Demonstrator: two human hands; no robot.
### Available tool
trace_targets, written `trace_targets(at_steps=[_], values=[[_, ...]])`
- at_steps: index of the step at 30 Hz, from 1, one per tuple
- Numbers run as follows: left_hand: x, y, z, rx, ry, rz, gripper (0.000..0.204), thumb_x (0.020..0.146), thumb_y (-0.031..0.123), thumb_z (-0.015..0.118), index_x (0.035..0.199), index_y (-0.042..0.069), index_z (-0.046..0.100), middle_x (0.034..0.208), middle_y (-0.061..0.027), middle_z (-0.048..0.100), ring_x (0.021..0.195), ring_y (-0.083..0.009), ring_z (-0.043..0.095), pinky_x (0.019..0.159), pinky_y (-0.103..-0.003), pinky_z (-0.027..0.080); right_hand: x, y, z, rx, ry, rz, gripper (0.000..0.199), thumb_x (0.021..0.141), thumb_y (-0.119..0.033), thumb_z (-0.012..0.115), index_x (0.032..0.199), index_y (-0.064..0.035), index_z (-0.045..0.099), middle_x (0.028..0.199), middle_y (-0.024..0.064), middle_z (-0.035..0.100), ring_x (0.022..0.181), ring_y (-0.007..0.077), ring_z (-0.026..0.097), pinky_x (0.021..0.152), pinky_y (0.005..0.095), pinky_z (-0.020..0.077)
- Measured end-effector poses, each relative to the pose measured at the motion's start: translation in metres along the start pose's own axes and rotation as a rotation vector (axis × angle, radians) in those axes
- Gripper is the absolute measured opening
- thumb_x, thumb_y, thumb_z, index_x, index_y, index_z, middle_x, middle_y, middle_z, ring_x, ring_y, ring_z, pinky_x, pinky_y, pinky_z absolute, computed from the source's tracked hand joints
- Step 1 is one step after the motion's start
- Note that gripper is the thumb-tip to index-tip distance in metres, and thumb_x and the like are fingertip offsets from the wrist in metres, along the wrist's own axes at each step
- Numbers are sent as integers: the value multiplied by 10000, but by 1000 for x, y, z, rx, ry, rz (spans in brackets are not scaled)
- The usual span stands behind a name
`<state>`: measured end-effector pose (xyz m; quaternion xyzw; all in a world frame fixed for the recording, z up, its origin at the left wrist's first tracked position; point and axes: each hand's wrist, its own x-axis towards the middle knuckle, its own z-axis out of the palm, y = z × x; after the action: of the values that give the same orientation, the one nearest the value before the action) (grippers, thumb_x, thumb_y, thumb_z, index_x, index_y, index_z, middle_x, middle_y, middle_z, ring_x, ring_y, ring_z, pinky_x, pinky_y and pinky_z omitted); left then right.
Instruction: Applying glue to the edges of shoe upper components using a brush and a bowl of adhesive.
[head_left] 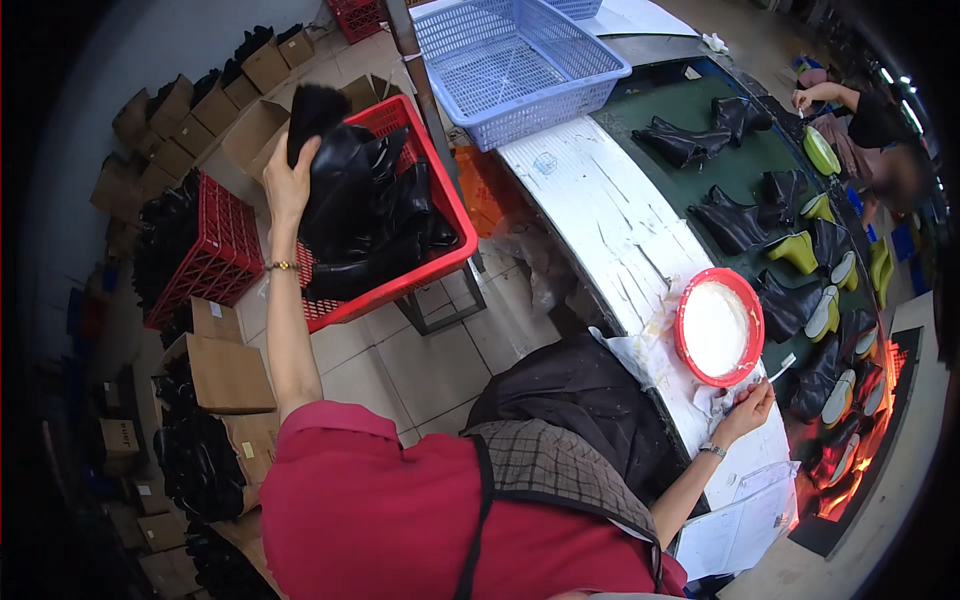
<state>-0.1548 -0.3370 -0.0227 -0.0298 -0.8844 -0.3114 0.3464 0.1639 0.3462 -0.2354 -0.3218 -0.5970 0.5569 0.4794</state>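
My left hand (288, 180) is closed on the upper end of a black boot (318, 112), lifted at the near-left side of a red plastic basket (455, 205). More black boots (372, 265) lie heaped in that basket. Over at the right, my right hand (748, 410) pinches a small brush (787, 361) with a pale head, which looks like a toothbrush. The brush is held beside a red bowl (682, 335) of white paste, and its head points away from me. Crumpled whitish paper or cloth (708, 402) lies under the right hand.
A green conveyor belt (640, 165) carries black boots and yellow-green soles toward a glowing heater opening (870, 450). A blue basket (490, 125) rests on the white ledge (600, 220). Cartons (225, 372) and a red crate (215, 250) crowd the left. A person (870, 120) works across the belt.
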Motion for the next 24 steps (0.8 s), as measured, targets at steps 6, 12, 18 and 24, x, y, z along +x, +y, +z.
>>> trace_targets(at_steps=[6,12,18,24], values=[[-7,64,67,-628,-419,-140,534,991,471,658,1129,-46,657,1045,-69,722,979,-124,644,866,-292,508,9,-1,-7,54,7,99,240,1062,-259,577,1110,-38,656,748,-46,517,581,23,427,485,198,348],[-110,207,140,-1346,-1748,-822,523,1046,511,487,1069,3,607,765,-54,573,533,-143,548,485,-278,450,5,-111,45,-162,-245,-139,296,995,-120,661,1269,-8,662,1015,-2,673,772,38,543,653,185,440],[-184,293,183,-1057,-2375,-691,606,1060,545,430,1214,-24,570,751,-41,560,488,-146,541,443,-304,440,-22,-199,118,-54,-936,-276,398,766,-126,881,1118,-16,729,988,4,703,889,76,623,787,274,510],[-177,305,170,-1050,-1978,-22,913,980,681,482,1515,-50,368,1415,-163,566,1261,-186,579,1028,-307,479,-36,-191,93,-103,-652,53,208,811,-188,846,880,-12,759,694,-47,665,633,34,570,569,213,433]])
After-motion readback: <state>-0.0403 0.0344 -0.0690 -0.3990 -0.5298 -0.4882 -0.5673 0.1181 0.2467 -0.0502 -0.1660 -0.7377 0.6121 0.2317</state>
